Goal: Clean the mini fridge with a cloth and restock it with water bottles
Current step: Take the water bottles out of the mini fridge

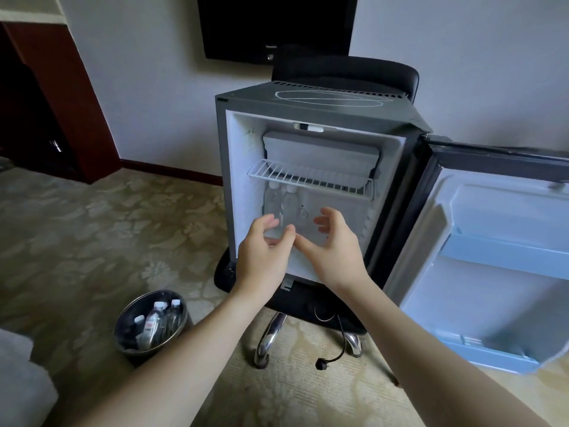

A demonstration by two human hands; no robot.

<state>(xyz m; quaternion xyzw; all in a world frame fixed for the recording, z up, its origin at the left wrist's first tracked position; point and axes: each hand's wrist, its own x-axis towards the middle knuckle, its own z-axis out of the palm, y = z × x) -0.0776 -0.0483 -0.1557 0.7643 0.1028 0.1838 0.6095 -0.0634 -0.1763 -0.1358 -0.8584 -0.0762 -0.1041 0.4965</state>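
Note:
The grey mini fridge (311, 100) stands on a black chair with its door (492, 241) swung open to the right. Two clear water bottles (280, 201) stand upright at the back left of the lower compartment, under the white wire shelf (308, 177). Both my hands reach into that compartment. My left hand (264, 248) is cupped in front of the left bottle's lower part, with thumb and fingers apart. My right hand (334, 245) hovers beside it, its fingers loosely curved and nothing in it. No cloth is in view.
A metal bowl (129, 325) with several more water bottles (155, 322) sits on the patterned carpet at lower left. The fridge's power cord and plug (321, 362) lie loose by the chair's chrome legs (268, 337). A dark TV (277, 26) hangs on the wall behind.

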